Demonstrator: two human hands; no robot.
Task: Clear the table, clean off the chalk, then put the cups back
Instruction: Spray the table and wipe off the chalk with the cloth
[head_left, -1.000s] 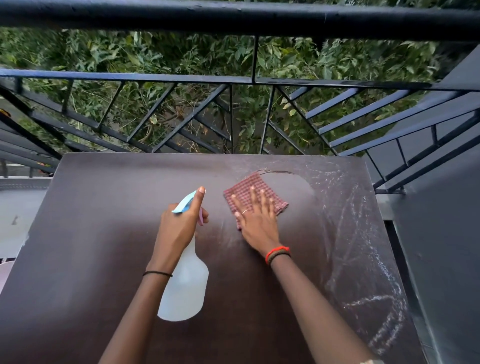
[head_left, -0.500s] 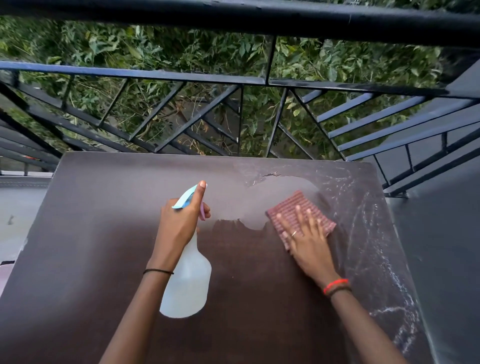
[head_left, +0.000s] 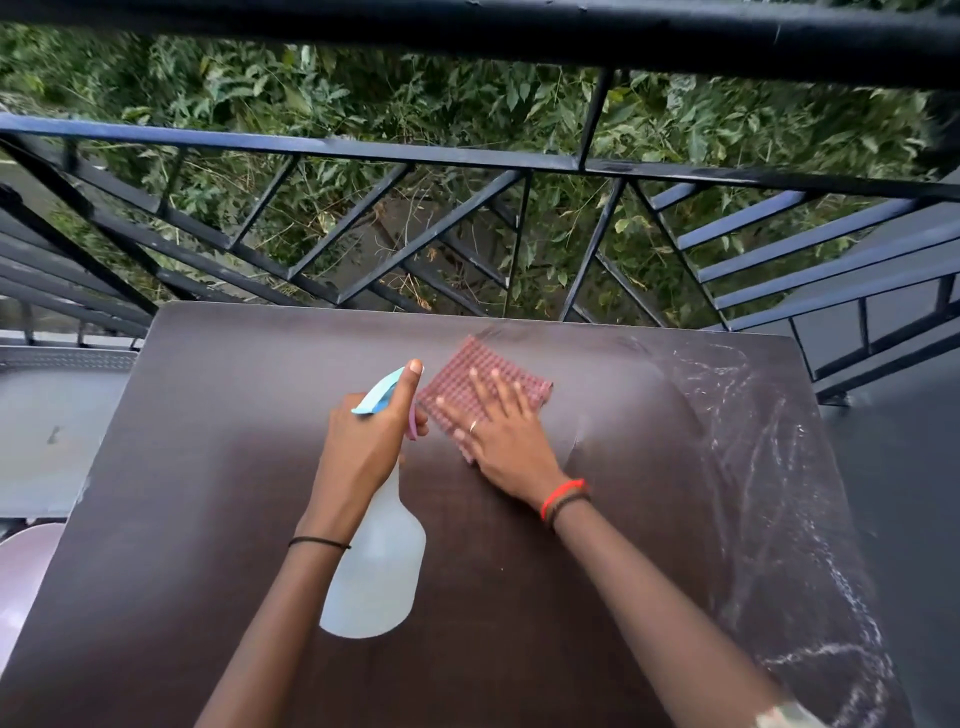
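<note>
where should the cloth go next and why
Probably slide the red checked cloth rightward under the flat right hand into the white chalk scribbles along the right side of the dark brown table; the middle already looks wiped. The left hand holds the translucent spray bottle ready.

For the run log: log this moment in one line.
left hand: holds spray bottle | right hand: flat on cloth | chalk: remains right side

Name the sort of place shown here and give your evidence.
Probably a balcony: a black metal railing runs just behind the dark table, with leafy trees beyond and below it.
</note>
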